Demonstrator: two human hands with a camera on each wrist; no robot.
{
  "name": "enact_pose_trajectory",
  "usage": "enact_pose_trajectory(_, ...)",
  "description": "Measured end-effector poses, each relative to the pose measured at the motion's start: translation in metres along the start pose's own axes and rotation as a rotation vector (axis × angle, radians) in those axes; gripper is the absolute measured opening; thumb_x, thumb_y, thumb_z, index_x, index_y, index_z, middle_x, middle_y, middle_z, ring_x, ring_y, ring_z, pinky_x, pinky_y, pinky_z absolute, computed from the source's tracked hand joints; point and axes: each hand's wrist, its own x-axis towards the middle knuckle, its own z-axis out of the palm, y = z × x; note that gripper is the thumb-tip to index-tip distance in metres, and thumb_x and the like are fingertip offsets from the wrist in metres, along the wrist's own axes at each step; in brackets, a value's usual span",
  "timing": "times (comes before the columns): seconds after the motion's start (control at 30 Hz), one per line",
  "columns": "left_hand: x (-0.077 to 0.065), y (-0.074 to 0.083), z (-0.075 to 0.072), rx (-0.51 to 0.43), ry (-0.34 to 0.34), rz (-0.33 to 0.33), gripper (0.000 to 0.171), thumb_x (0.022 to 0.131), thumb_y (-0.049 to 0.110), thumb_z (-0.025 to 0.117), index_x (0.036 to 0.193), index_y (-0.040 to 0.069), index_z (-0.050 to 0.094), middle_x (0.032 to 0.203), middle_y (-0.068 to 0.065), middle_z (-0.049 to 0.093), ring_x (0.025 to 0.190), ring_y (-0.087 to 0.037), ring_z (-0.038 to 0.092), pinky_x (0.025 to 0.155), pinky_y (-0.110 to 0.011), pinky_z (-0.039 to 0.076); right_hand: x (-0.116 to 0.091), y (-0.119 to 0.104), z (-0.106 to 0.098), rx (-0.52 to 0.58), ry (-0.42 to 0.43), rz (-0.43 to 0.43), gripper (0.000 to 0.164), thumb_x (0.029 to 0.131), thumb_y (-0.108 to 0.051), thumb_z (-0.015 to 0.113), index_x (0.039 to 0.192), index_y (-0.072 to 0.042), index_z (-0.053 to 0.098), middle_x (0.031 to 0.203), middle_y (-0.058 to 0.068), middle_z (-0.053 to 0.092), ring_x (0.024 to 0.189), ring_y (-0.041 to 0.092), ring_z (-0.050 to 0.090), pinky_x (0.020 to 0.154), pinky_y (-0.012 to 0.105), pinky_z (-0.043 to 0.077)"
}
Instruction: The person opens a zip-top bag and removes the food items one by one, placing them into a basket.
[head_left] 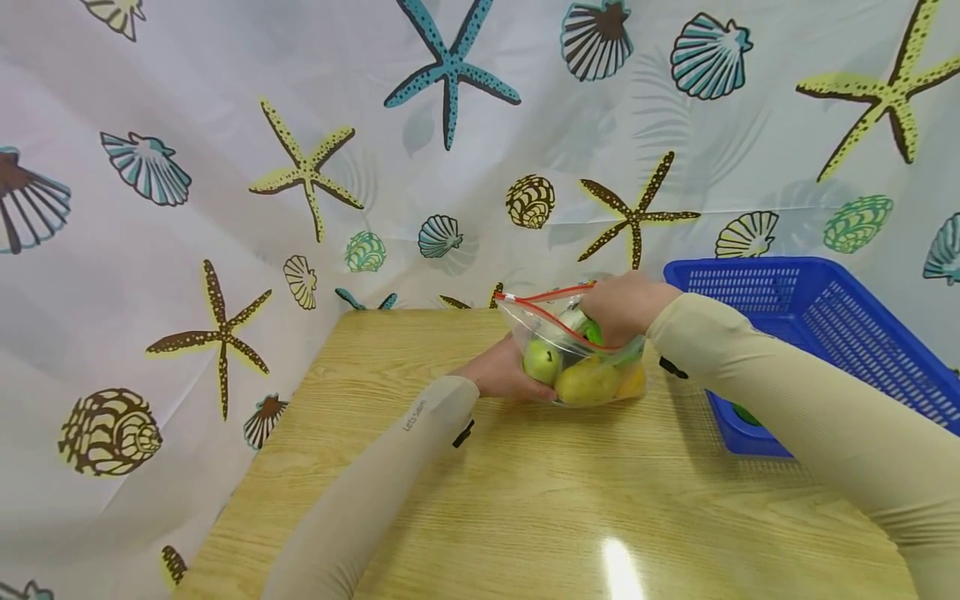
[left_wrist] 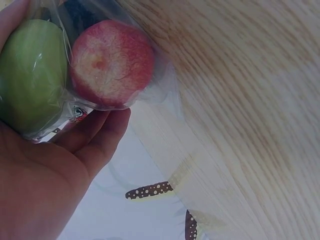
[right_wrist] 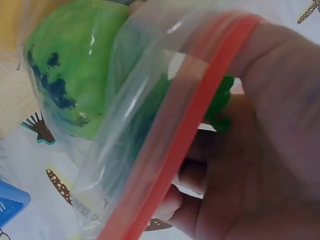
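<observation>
A clear zip bag (head_left: 517,321) with a red closure strip stands on the table, its mouth spread. Inside are a green round fruit (head_left: 542,360), a yellow fruit (head_left: 587,382), a wrinkled red apple (left_wrist: 112,65) and a green lump with dark blotches (right_wrist: 75,70). My left hand (head_left: 512,372) grips the bag from its left side and underneath. The right hand (head_left: 626,307) reaches in through the mouth, fingers curled about a green leafy piece (right_wrist: 218,107). Its fingertips are partly hidden behind the plastic and strip.
To the right sits a blue perforated basket (head_left: 750,265) with something green (head_left: 746,414) at its near end, partly covered by the right sleeve. A curtain (head_left: 480,192) printed with shells and starfish hangs behind the wooden table (head_left: 525,500).
</observation>
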Motion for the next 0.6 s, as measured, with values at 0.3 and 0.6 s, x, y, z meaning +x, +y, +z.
enact_pose_trajectory(0.3,-0.002,0.003,0.000,-0.009,0.002,-0.028,0.101,0.060,0.028,0.091,0.141,0.028,0.030,0.124,0.009,0.048,0.103,-0.009,0.047,0.094,-0.032,0.041,0.002,0.002,0.005,0.026,0.005,-0.013,0.017,0.073,-0.007,0.071,0.089,-0.010,0.064,0.073,0.000,0.057,0.063,0.018,0.046,0.050,0.031,0.038)
enact_pose_trajectory(0.6,-0.012,0.025,-0.005,-0.089,-0.009,-0.035,0.099,0.063,0.015,0.089,0.143,0.020,0.030,0.126,0.003,0.049,0.104,-0.012,0.047,0.095,-0.034,0.040,0.002,0.011,0.009,0.085,0.029,-0.073,0.023,0.078,-0.014,0.069,0.100,-0.009,0.065,0.083,0.002,0.061,0.065,0.016,0.048,0.053,0.030,0.039)
